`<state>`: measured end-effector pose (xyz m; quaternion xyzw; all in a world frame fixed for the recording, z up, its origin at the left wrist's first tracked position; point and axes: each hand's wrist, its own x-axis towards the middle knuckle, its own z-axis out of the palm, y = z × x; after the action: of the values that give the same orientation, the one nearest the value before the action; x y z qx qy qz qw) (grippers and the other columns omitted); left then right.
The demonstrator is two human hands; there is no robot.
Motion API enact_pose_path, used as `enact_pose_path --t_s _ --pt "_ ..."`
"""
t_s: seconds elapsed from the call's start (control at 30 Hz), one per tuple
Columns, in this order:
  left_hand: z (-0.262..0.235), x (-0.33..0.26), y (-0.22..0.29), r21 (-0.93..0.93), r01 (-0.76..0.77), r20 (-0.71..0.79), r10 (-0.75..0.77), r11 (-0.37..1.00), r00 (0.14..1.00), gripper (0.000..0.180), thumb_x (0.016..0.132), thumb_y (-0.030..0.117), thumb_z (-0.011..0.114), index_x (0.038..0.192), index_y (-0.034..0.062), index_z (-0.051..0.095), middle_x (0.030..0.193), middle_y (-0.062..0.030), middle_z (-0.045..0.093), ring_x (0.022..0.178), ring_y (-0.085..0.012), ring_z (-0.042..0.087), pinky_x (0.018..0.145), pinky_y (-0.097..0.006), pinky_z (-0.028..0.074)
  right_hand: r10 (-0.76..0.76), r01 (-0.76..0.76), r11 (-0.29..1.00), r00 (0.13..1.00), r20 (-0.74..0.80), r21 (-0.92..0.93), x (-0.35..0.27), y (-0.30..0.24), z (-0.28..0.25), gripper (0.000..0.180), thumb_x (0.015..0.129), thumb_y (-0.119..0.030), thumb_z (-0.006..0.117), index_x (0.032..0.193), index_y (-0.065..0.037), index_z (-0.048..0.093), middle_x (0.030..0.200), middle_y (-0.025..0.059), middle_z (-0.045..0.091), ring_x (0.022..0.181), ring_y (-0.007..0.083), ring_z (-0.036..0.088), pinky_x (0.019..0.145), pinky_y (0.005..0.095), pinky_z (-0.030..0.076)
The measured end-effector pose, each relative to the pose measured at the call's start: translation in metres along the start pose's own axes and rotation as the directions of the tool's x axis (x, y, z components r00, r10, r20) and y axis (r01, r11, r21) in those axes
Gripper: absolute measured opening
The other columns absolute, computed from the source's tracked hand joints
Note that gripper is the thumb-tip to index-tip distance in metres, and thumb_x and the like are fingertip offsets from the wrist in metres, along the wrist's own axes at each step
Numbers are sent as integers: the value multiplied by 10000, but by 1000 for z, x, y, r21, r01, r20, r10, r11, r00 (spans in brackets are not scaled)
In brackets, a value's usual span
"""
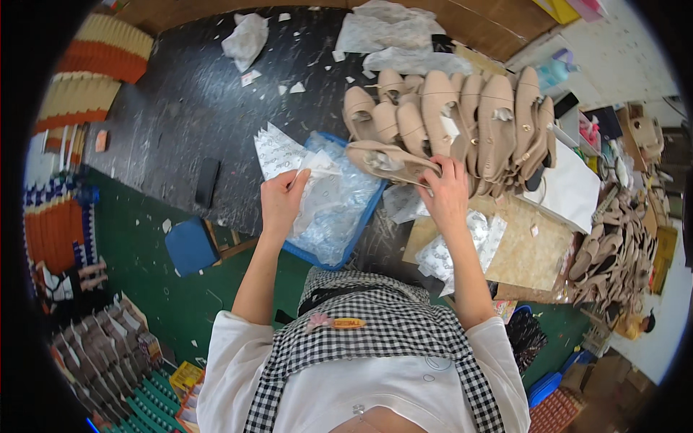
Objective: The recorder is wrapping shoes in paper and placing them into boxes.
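Observation:
My left hand [281, 198] grips a sheet of white printed tissue paper [283, 151], lifted above a blue tray [364, 213] filled with more clear and white sheets. My right hand [445, 191] holds the heel end of a beige shoe [390, 162] that lies flat across the table, with paper stuffed in its opening. Just behind it lies a row of several beige shoes [462, 115], side by side on the dark worktable [188, 94].
A stack of printed tissue sheets [462, 249] lies on a brown board [527, 245] by my right forearm. Crumpled white paper [245, 40] and scraps lie at the back. A heap of beige shoes [613, 252] is at right, a blue stool [190, 245] at left.

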<state>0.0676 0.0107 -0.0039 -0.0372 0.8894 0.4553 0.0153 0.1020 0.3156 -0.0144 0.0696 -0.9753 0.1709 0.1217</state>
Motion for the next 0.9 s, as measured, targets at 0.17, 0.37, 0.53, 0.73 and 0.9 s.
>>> enact_pose_path --t_s 0.17,0.37,0.53,0.73,0.9 --pt "-14 5 -20 220 -39 -69 55 975 996 326 882 261 642 696 -2 591 579 -158 500 481 -301 460 493 -398 358 -113 112 993 993 22 30 1 2 -3 135 711 -100 734 842 -91 704 1182 57 586 1083 297 546 861 398 461" --pt "-22 7 -30 498 -156 -157 266 853 951 281 882 296 635 715 71 654 613 -139 574 553 -351 587 498 -423 425 -65 54 952 997 28 303 -16 -60 -82 195 701 -4 760 884 -69 747 1167 136 588 1039 308 618 863 364 520" --pt "3 -20 8 268 -408 -27 430 873 903 274 861 280 651 648 112 616 554 -90 532 444 -288 538 431 -395 397 69 -80 890 997 40 449 -31 -100 -46 218 709 -2 756 915 -74 748 1180 133 580 1018 269 627 823 347 539" --pt "34 -76 20 -52 -519 -46 517 853 855 61 766 154 728 751 112 686 564 -71 555 480 -263 554 445 -363 423 416 -456 138 832 366 879 -36 -127 95 364 832 -65 633 1188 -1 589 1141 127 617 1048 221 601 854 344 519" --pt "-75 19 -24 99 -178 -519 203 979 830 186 903 76 607 754 -24 655 636 10 560 571 -76 471 495 -272 381 106 63 460 986 -125 886 175 -199 148 497 834 -154 629 1287 21 524 1198 178 622 1162 318 548 1007 394 414"
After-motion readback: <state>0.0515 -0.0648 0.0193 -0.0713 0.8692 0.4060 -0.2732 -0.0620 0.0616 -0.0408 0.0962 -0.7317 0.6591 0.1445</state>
